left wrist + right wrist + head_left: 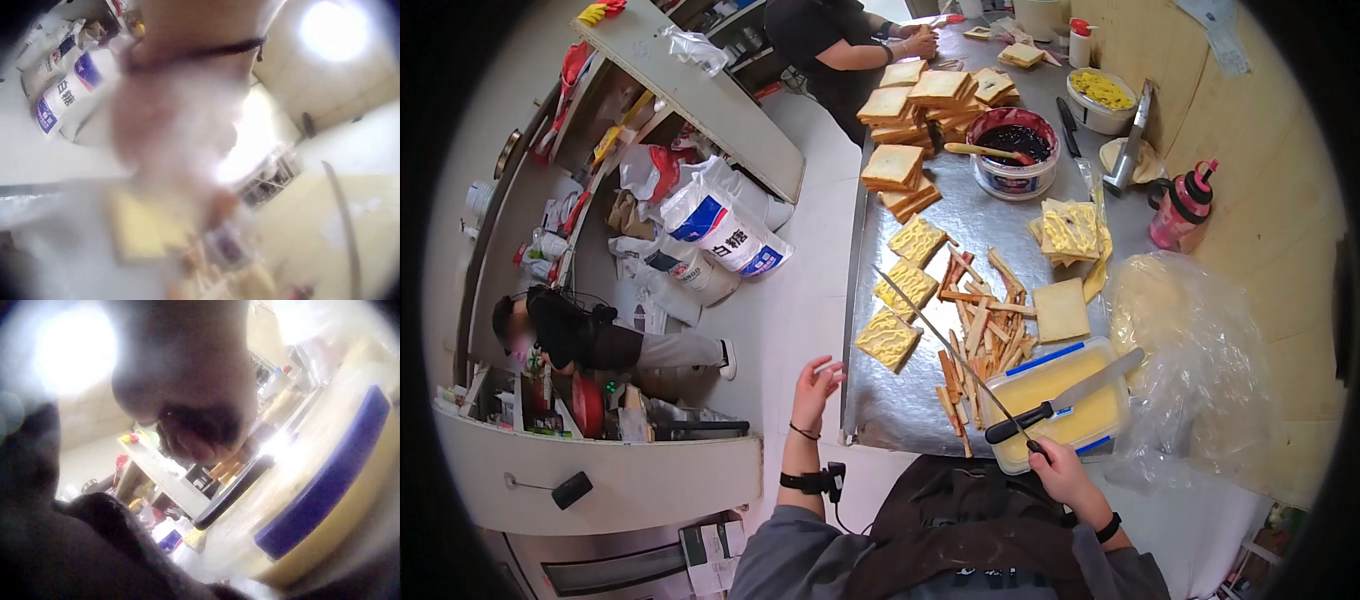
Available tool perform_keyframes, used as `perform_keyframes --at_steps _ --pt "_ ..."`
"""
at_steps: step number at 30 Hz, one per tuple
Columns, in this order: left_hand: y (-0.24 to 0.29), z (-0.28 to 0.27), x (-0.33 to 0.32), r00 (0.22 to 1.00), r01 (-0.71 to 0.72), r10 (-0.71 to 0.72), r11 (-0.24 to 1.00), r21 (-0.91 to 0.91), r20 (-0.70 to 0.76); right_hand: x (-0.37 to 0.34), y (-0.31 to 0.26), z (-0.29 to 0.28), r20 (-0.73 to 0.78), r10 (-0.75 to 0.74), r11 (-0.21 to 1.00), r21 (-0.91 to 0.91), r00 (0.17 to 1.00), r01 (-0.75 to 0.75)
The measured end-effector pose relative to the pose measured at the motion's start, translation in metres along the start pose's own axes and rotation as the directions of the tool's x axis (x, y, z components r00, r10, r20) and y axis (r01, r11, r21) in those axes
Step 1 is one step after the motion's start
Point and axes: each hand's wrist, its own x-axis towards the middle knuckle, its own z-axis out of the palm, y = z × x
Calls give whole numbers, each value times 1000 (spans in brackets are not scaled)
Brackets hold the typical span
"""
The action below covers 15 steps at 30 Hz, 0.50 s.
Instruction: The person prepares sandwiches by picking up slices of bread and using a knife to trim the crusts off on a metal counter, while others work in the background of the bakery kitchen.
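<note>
My right hand (1065,478) grips the dark handle of a long thin knife (960,362) at the front edge of the steel table. The blade slants up and left over cut crust strips (985,325), its tip near bread slices with yellow sauce (912,285). Left of the table, my left hand (815,390) is raised with loosely bent fingers and nothing in it; it is blurred in the left wrist view. By my right hand, a spreading knife with a black handle (1018,424) lies across a tub of pale yellow spread (1108,408) with blue clips.
Bread stacks (897,168), a jam tub (1012,180) and a sauced stack (1070,230) stand farther back. A plain slice (1062,310) lies beside the crusts. Plastic bag (1185,370) and pink bottle (1180,210) are right. Two other people are in view.
</note>
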Motion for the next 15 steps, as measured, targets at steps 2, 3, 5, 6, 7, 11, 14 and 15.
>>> perform_keyframes --at_steps 2,3,5,6,7,11,14,15 --pt "18 -2 10 997 -78 78 997 16 6 -6 -2 1 -35 -23 1000 -11 999 22" --pt "8 0 33 995 -97 96 995 1 25 -2 -7 0 -48 28 998 -61 998 -31" --pt "28 -5 68 986 -161 158 985 66 55 -9 -12 11 -94 100 992 -64 991 -106" --pt "49 -18 91 975 -214 207 971 102 77 -2 -16 26 -112 96 994 -49 989 -102" --pt "57 -15 115 962 -260 248 960 100 113 -6 -15 33 -147 153 987 -37 977 -160" --pt "71 12 222 885 -428 406 902 54 230 -21 -14 78 -306 298 953 145 904 -265" --pt "77 34 293 888 -407 377 911 71 263 -32 -6 116 -380 360 929 234 852 -288" --pt "82 37 325 884 -419 395 907 48 251 -27 -11 130 -387 404 907 288 829 -307"
